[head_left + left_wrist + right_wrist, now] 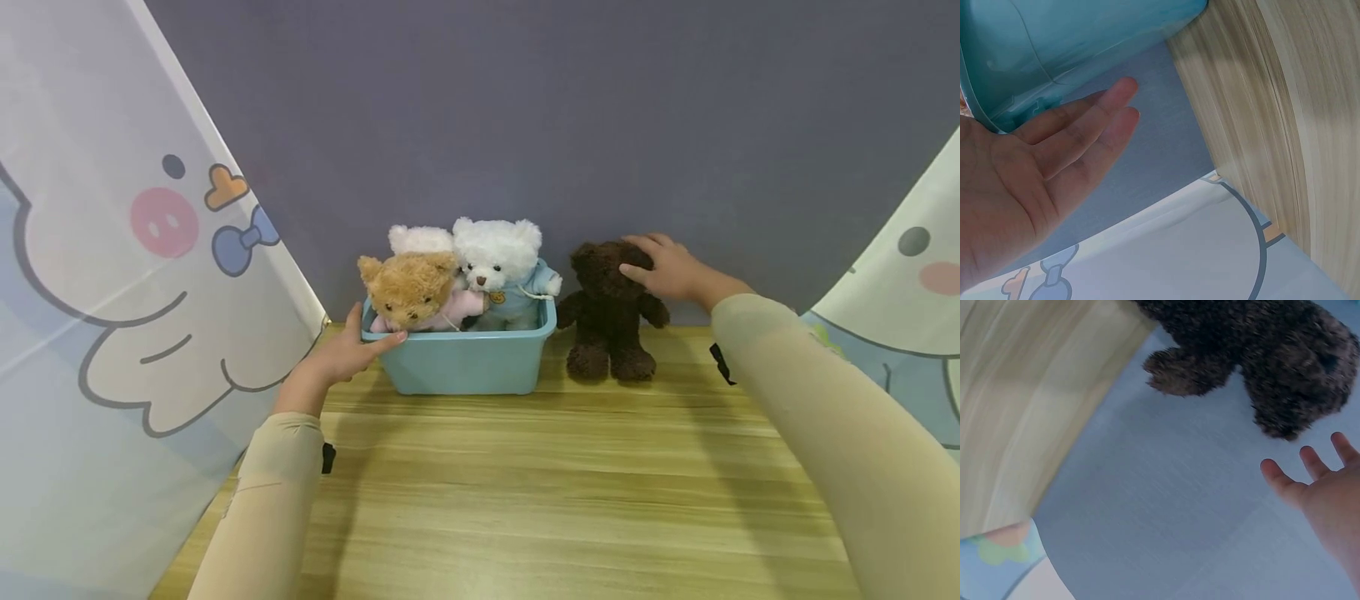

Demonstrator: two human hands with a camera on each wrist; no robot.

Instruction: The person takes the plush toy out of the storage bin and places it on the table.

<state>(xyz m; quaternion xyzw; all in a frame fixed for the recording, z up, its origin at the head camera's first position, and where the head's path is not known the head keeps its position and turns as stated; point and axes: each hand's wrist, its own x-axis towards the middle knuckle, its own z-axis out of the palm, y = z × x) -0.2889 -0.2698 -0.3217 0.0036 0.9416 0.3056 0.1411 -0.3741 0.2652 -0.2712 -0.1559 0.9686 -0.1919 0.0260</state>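
My left hand (341,350) rests on the left end of a light blue plastic bin (465,362), its thumb lying along the front rim. In the left wrist view its other fingers (1094,128) stretch out straight beside the bin's wall. A dark brown teddy bear (607,317) sits upright on the table right of the bin. My right hand (667,268) is at the right side of that bear's head, fingers extended; the right wrist view shows a gap between these fingertips and the fur. Inside the bin sit a tan bear (408,287) in pink and a white bear (498,250) in a blue hoodie.
Another white bear (417,239) is partly hidden behind the tan one. The wood-grain table (570,492) spreads out in front of the bin. A dark grey wall panel (540,108) stands behind, and cartoon-printed cloths (97,250) flank both sides.
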